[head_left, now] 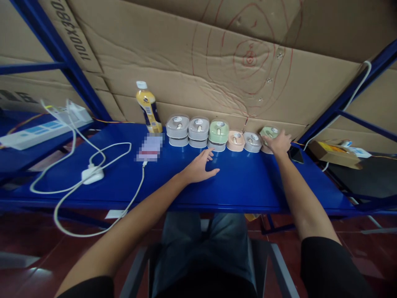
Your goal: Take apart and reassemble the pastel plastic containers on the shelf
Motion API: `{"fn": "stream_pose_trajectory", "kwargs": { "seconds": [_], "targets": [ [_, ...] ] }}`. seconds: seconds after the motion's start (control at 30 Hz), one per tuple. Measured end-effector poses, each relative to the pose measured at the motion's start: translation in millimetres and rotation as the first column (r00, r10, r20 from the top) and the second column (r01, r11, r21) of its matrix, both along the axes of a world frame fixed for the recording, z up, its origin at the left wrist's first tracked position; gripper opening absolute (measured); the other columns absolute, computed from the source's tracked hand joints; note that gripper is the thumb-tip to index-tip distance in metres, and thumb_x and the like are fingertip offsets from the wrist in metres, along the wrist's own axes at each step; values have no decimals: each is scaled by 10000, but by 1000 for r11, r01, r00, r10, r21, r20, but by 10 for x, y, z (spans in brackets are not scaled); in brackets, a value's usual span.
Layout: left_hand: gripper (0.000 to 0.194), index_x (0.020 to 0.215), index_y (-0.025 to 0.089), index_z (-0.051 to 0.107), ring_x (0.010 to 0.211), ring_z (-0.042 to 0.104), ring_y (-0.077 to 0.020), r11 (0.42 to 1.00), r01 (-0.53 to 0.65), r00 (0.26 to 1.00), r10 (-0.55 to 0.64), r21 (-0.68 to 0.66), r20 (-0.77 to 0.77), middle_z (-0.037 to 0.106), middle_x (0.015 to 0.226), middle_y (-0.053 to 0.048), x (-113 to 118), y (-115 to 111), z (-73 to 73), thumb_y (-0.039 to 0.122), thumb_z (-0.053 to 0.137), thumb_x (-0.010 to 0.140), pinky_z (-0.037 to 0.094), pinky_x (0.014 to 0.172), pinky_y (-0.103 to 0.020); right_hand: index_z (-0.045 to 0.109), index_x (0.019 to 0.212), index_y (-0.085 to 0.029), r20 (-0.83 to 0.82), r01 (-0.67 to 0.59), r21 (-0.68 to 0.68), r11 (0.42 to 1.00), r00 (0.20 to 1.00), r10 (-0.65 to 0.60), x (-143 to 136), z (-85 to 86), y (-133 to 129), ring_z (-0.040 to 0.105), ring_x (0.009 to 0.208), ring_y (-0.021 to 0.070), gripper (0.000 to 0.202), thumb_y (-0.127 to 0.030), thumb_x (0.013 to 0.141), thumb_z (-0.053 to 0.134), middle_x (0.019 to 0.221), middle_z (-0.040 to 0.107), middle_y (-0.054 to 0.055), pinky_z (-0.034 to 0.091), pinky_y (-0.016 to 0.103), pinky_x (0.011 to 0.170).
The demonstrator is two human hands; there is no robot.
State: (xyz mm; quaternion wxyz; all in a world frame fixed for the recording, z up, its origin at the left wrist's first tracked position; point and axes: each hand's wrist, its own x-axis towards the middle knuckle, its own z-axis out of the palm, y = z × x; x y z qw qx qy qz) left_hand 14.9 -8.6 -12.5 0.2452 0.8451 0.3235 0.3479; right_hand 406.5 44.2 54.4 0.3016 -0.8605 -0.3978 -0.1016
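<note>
Had right hand [280, 142] on rightmost green container [270, 131], grip unclear, left hand [200, 166] spread; judged container light, stiff, best held by sides.

From here, a hand could slide over the blue tabletop [245, 182] between the left hand [199, 166] and right forearm. The container row [218, 133], 3 spots stacked 2 high, bars the back; the right hand [279, 142] blocks its end. Leftward, the bottle [149, 109] and looping white cable [141, 182] obstruct.
</note>
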Motion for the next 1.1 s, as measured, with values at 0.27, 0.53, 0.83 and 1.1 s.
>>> {"fn": "stream_pose_trajectory", "kwargs": {
  "seconds": [0.27, 0.53, 0.83, 1.1],
  "targets": [
    [804, 1555, 201, 389, 1201, 660, -305, 1000, -7, 1000, 7, 3, -26, 614, 1334, -142, 11, -11, 27, 471, 748, 889, 558, 1095, -532, 492, 1504, -96, 452, -537, -16, 843, 748, 485, -586, -125, -190, 392, 1516, 424, 641, -500, 1007, 483, 1623, 434, 281, 335, 614, 1214],
    [753, 1523, 201, 429, 1194, 672, -297, 1000, -9, 1000, 10, 11, -17, 622, 1338, -143, 6, 5, -5, 443, 751, 886, 574, 1090, -526, 416, 1565, -14, 352, -638, -374, 673, 574, 740, -1395, -361, -303, 310, 1587, 469, 850, -525, 926, 644, 1679, 384, 308, 281, 612, 1274],
    [895, 1529, 210, 438, 1237, 663, -323, 1000, 1, 1000, -1, -5, 7, 631, 1369, -149, 23, -17, 51, 474, 870, 791, 556, 1116, -546, 597, 1340, -115, 277, -597, -142, 790, 742, 611, -1295, -266, -1033, 602, 1268, 476, 724, -698, 912, 639, 1358, 622, 288, 521, 612, 1010],
    [1320, 1618, 196, 343, 1464, 519, -444, 988, 87, 995, -80, -125, 67, 495, 1595, -247, -18, 31, 38, 578, 1008, 544, 424, 1218, -634, 444, 1558, -184, 61, -926, -251, 284, 277, 959, -1388, -139, -969, 570, 1405, 414, 1000, -705, 789, 813, 1561, 545, 221, 494, 579, 1150]
  ]
}}
